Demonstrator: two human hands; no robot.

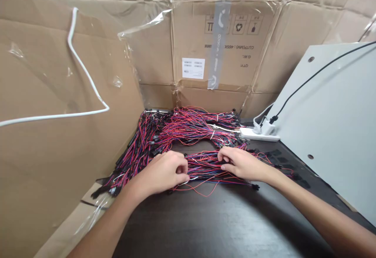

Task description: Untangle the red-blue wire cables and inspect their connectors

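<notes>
My left hand (166, 172) and my right hand (241, 164) rest on the dark tabletop, with their fingers curled into a loose bundle of red, blue and black wires (205, 166). The bundle spans the gap between them, and each hand pinches one end. Thin red strands trail below it towards me. Small black connectors tip the wire ends. Behind my hands lies a large tangled heap of similar wire harnesses (190, 127), which runs down along the cardboard at the left (132, 160).
A white power strip (258, 134) with plugs and cables sits at the right of the heap, beside a pale grey panel (331, 113) with holes. Cardboard sheets (58, 93) and plastic-wrapped cartons (223, 46) wall the back and left. A white cable (76, 62) lies on the plastic.
</notes>
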